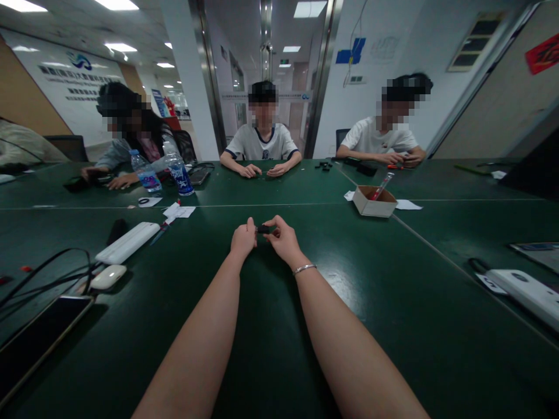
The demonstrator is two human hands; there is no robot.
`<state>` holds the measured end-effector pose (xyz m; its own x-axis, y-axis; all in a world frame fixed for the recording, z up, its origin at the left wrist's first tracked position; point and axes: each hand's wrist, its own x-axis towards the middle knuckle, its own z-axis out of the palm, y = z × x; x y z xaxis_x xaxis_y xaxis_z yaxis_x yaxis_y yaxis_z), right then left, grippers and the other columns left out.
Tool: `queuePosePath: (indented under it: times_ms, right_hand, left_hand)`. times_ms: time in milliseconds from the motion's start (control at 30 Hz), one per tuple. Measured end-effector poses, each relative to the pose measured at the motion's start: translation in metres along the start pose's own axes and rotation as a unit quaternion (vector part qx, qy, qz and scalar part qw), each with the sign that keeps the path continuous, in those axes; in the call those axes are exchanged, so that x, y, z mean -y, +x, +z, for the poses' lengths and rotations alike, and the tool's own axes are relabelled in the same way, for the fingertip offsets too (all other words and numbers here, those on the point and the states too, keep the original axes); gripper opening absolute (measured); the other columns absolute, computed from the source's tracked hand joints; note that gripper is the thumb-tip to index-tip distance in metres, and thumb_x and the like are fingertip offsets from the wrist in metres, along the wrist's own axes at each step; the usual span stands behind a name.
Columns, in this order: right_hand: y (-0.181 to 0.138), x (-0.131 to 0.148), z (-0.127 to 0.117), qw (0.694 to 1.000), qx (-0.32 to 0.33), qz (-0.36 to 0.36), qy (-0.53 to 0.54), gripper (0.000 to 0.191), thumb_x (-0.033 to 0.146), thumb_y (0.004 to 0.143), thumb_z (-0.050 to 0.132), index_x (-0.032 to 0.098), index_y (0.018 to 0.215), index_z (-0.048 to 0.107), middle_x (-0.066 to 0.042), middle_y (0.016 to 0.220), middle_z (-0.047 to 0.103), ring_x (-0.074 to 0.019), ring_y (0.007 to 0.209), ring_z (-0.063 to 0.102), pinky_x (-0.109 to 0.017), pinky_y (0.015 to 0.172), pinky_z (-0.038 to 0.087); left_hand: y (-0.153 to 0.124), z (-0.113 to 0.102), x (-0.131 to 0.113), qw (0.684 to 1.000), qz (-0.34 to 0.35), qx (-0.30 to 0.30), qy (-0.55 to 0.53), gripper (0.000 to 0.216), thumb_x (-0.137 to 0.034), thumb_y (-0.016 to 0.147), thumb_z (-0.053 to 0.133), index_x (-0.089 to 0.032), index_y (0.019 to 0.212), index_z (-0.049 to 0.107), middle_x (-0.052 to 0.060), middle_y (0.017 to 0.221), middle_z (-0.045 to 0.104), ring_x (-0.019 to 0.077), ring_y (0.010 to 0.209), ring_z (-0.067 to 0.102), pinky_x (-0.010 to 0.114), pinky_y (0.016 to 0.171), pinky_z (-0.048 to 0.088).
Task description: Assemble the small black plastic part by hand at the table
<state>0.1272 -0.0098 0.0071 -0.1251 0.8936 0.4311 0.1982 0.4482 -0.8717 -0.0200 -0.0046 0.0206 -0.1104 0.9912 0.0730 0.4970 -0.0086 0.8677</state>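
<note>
Both of my hands meet over the green table (271,302). Between them is a small black oblong piece (262,229), too small to identify for certain. My left hand (243,240) is closed, its thumb up, gripping the left end, which looks lighter where it meets the fingers. Thumb and fingertips of my right hand (283,240) pinch the other end. A silver bracelet (304,268) circles my right wrist. The fingers partly cover the piece.
A small open box (374,209) with a red-and-clear tube stands ahead right. To my left lie a white power strip (127,242), cables and a phone (41,337). Two bottles (180,171) stand farther back. Several people sit across the table. Another white device (526,291) lies right.
</note>
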Motion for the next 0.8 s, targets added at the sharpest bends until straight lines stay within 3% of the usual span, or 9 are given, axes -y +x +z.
queuePosePath:
  times_ms: [267,600,800]
  right_hand:
    - [-0.003,0.014,0.002,0.996,-0.018,-0.038,-0.079,0.030,0.004,0.079,0.058,0.027,0.098,0.060,-0.001,0.103,0.065,-0.0169,0.074,0.059,-0.032,0.072,0.049]
    - [-0.002,-0.005,-0.005,1.000,-0.009,0.027,-0.009,0.029,0.015,0.073,0.068,0.026,0.099,0.058,0.001,0.097,0.068,-0.0117,0.057,0.058,-0.026,0.056,0.048]
    - [0.001,-0.006,-0.007,0.997,-0.025,0.062,0.022,0.028,0.019,0.078,0.066,0.025,0.105,0.060,0.003,0.082,0.067,-0.0119,0.056,0.061,-0.026,0.058,0.049]
  left_hand:
    - [0.000,0.001,0.002,0.998,0.020,0.006,-0.059,0.060,-0.053,0.096,0.022,-0.022,0.050,0.045,0.000,0.043,0.048,0.0165,0.043,0.048,0.030,0.057,0.039]
    - [-0.012,-0.001,-0.007,0.995,0.067,-0.026,0.067,0.055,-0.053,0.096,0.029,-0.022,0.060,0.055,0.004,0.059,0.060,0.0193,0.056,0.054,0.029,0.057,0.034]
    - [-0.008,0.002,-0.001,0.993,0.112,-0.020,0.029,0.039,-0.050,0.095,0.040,-0.022,0.073,0.057,0.002,0.066,0.060,0.0182,0.061,0.054,0.028,0.058,0.034]
